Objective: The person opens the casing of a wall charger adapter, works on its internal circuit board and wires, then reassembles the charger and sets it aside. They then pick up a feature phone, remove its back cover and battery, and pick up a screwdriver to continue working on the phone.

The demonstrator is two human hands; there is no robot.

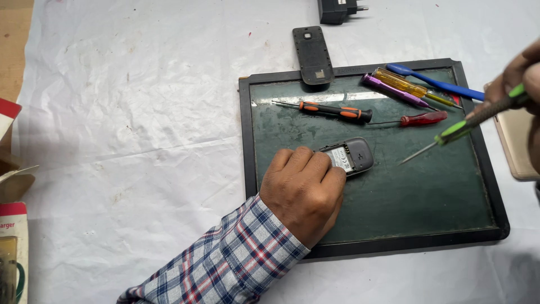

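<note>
Matt dark mat (427,197), crinkled white plastic sheet (140,112)

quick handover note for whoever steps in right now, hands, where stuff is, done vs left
Left hand: pressing down on the small grey phone, which lies back-up on the dark tray.
Right hand: holding a green-handled screwdriver, tip in the air above the tray, not touching the phone.
Back cover: off, lying across the tray's top edge.
Spare screwdrivers on the tray: orange-black, red, purple, yellow, blue.
Charger at the top of the table.
Done: cover removed. Left: screwdriver has not yet reached the phone; whether any screws are out cannot be told.
</note>
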